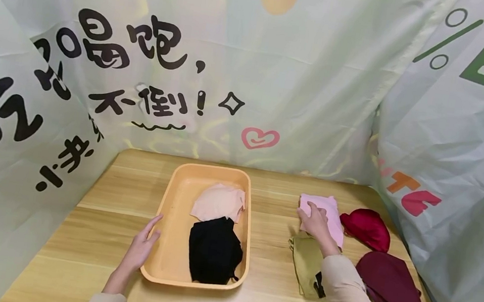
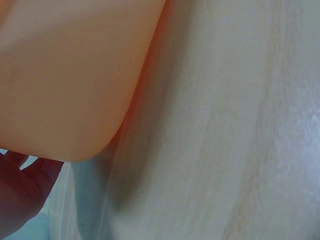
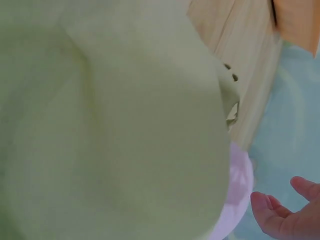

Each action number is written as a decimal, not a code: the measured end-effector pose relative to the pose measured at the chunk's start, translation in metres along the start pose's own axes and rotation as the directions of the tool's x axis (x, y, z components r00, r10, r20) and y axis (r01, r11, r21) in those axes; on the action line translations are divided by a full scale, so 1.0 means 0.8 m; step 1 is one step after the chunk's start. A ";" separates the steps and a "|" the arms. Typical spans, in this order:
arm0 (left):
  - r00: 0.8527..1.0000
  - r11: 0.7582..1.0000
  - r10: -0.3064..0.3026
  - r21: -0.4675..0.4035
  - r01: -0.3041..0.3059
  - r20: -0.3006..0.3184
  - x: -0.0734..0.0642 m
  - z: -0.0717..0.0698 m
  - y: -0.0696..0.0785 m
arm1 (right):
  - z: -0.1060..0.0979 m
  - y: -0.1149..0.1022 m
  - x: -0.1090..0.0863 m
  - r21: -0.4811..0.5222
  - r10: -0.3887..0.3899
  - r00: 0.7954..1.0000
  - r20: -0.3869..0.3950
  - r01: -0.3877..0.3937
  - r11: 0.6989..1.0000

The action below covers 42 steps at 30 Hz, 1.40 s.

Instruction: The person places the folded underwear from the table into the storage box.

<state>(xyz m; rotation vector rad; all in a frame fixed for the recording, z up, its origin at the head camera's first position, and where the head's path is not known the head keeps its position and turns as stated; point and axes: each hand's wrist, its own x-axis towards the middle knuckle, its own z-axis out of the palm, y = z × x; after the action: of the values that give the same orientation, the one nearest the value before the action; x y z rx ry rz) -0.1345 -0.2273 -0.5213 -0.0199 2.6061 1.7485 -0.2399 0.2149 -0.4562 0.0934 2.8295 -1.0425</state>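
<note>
My left hand (image 1: 141, 246) is at the left rim of an orange tray (image 1: 174, 213), its fingers fairly straight along the outer side. In the left wrist view, those fingers (image 2: 42, 172) partly pass behind the tray's edge. Inside the tray lie a pale pink garment (image 1: 218, 202) and a folded black garment (image 1: 214, 252). Over on the right, my right hand (image 1: 316, 223) is over a folded lilac garment (image 1: 329, 211), fingers spread and loosely bent. An olive green garment (image 1: 307, 263) lies below that wrist and fills much of the right wrist view.
To the right of the lilac garment lie a shiny red cup-shaped garment (image 1: 367, 227) and a burgundy one (image 1: 390, 282) with a thin strap. All rest on a wooden table (image 1: 268, 273). Printed curtains (image 1: 319, 105) hang along its back and sides.
</note>
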 end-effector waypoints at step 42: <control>1.000 0.999 -0.007 -0.053 0.008 0.014 -0.012 -0.005 0.041 | -0.007 0.042 0.028 -0.110 0.184 0.974 -0.132 -0.199 0.974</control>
<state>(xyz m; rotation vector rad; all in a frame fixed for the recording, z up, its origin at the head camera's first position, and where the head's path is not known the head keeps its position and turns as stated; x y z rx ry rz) -0.1251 -0.2182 -0.4895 -0.0177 2.5467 1.8078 -0.2591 0.2447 -0.4767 0.4230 2.9113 -0.8470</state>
